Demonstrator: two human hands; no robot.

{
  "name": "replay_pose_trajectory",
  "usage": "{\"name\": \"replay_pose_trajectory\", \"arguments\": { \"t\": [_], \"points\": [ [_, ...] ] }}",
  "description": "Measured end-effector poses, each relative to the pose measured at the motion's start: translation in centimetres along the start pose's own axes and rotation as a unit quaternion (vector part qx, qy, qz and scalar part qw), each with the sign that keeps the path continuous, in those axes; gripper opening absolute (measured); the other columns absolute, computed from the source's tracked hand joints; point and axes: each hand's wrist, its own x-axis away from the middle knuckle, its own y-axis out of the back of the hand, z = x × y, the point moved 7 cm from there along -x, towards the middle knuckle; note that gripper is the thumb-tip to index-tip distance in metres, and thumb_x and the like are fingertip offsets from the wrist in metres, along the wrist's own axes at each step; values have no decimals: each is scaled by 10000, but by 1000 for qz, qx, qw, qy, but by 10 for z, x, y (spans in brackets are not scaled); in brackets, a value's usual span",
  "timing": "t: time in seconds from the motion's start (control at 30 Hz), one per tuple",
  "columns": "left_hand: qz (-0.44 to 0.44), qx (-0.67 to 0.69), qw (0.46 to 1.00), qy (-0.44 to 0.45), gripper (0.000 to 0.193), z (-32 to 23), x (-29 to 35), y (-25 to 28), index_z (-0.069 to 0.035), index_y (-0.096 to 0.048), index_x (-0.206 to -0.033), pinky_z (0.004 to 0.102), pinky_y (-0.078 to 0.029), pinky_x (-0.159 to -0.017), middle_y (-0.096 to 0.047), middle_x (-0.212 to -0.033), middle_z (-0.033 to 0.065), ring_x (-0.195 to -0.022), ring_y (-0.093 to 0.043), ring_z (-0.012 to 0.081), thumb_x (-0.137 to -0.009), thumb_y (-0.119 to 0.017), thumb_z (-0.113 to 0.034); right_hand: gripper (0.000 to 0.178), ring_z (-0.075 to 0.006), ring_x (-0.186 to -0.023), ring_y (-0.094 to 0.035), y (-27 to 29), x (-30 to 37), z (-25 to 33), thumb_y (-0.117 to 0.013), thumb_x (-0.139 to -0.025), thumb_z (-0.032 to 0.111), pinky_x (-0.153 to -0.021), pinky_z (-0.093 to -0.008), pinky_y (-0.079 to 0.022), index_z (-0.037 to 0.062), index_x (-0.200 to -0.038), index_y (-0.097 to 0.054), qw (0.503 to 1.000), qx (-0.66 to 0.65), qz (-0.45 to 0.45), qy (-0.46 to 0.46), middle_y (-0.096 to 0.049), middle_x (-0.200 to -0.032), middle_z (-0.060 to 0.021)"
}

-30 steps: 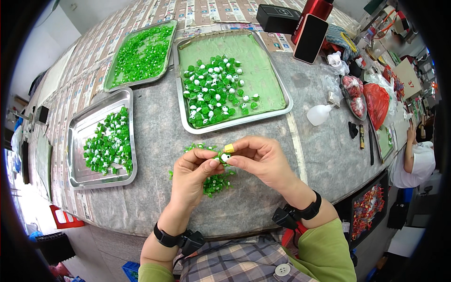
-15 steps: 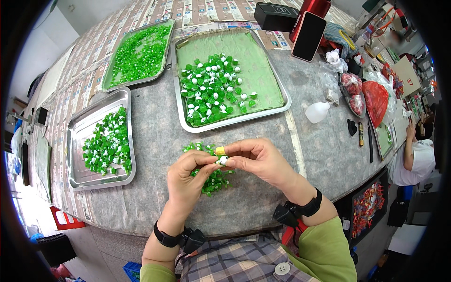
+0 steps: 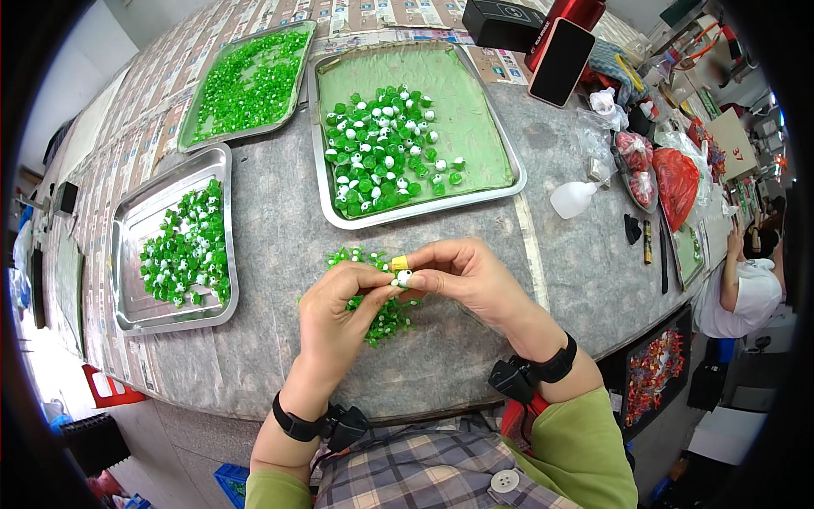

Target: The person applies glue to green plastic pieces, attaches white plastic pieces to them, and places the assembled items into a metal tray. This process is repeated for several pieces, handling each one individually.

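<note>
Left hand (image 3: 329,307) and right hand (image 3: 476,284), we're clamped on one round white-and-green plastic piece (image 3: 404,278), twelve o'clock; gentle pressure should serve.

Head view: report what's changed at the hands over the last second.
The right hand's yellow-wrapped index fingertip has shifted slightly left over the green-and-white piece; the left hand's thumb appears closer in. Nothing was let go: both hands still hold the piece. The trays stayed put.
</note>
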Motion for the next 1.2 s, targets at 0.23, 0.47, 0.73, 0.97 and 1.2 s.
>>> {"name": "replay_pose_trajectory", "arguments": {
  "t": [0.23,0.47,0.73,0.97,1.2],
  "points": [
    [-87,146,980,100,72,23,-6,34,13,-572,-758,183,-424,-573,-567,-699,47,-635,-530,89,-692,-601,19,127,-92,-680,-543,27,-4,3,-586,-743,104,-602,-212,-443,-11,-793,-562,993,84,-77,38,-559,-723,-29],
    [-295,48,950,91,80,50,2,162,-1,-579,-787,154,-381,-543,-555,-670,17,-607,-499,58,-749,-578,-71,174,-139,-570,-509,11,-7,11,-636,-666,157,-514,-248,-403,26,-753,-563,854,513,-3,90,-526,-659,-50],
    [-358,-202,903,127,206,75,20,223,-37,-574,-914,160,-366,-557,-529,-810,5,-663,-446,42,-737,-606,-137,175,-211,-681,-523,-6,-5,4,-603,-667,199,-611,-313,-404,58,-757,-553,834,540,83,78,-540,-683,-58],
    [-214,87,969,90,213,34,-2,130,9,-520,-979,190,-411,-678,-563,-850,57,-755,-509,89,-771,-529,-36,127,-119,-634,-514,1,-2,15,-619,-684,109,-590,-240,-405,30,-761,-555,956,288,19,48,-552,-685,-31],
    [124,345,890,271,227,20,8,-10,21,-522,-989,219,-469,-658,-592,-843,89,-747,-572,124,-790,-523,-86,105,-116,-608,-498,-16,12,49,-639,-662,45,-538,-220,-406,23,-738,-570,922,311,-11,232,-544,-687,-39]
  ]
}}
